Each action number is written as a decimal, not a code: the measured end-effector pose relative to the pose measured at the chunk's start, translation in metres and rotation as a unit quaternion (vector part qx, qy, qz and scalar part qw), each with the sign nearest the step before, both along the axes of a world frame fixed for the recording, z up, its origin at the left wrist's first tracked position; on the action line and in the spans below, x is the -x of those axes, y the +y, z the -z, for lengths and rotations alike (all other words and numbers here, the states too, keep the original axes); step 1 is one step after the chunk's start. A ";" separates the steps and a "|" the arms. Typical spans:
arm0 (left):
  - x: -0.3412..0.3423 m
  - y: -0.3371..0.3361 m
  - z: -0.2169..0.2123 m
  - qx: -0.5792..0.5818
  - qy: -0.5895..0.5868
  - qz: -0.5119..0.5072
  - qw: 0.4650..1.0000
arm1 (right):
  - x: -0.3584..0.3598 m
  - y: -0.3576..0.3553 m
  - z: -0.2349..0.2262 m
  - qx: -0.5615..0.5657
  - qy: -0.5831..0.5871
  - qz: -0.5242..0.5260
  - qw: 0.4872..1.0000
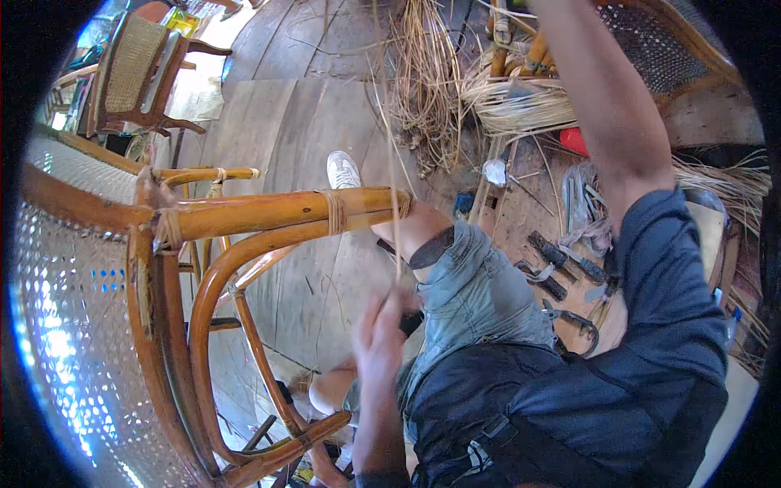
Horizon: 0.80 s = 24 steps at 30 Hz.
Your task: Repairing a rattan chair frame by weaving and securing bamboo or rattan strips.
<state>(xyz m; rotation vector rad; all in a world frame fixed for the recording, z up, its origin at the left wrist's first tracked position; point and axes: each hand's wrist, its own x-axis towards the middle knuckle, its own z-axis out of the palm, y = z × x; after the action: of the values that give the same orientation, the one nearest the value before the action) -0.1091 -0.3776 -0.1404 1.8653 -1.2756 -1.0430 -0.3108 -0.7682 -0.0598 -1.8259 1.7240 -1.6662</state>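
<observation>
Rattan strand: a thin pale strip [394,163] running almost straight up the middle of the view, from the left hand past the chair arm's wrapped end and toward the top edge.
Left hand: blurred [382,329], fingers closed around a small dark tool, with the strand's lower end at the fingertips.
Right hand: out of view; only the raised forearm [606,106] shows, so its grip cannot be told.
Chair: glossy honey-brown rattan frame [268,213], lying tilted across the person's knee, with cane bindings at the joints and an open-weave cane panel [73,325] at left.
Floor: worn wooden boards [285,122], loose cane bundles [427,89], and pliers [573,319] beside the person's leg.
</observation>
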 end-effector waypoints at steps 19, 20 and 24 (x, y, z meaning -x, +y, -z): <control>0.029 -0.062 0.164 0.098 0.352 -0.086 0.927 | -0.094 0.106 0.464 -0.286 -0.779 0.083 0.552; 0.039 -0.063 0.159 0.108 0.374 -0.082 0.917 | -0.065 0.103 0.493 -0.345 -0.733 0.065 0.583; 0.032 -0.067 0.153 0.127 0.279 -0.003 0.952 | -0.080 0.103 0.521 -0.405 -0.085 0.217 0.884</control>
<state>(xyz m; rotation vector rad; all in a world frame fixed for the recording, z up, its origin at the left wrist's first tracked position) -0.1407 -0.4447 -0.2932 1.2543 -1.0041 -1.2227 -0.2313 -0.6653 -0.5809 -0.9302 2.3479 -0.8871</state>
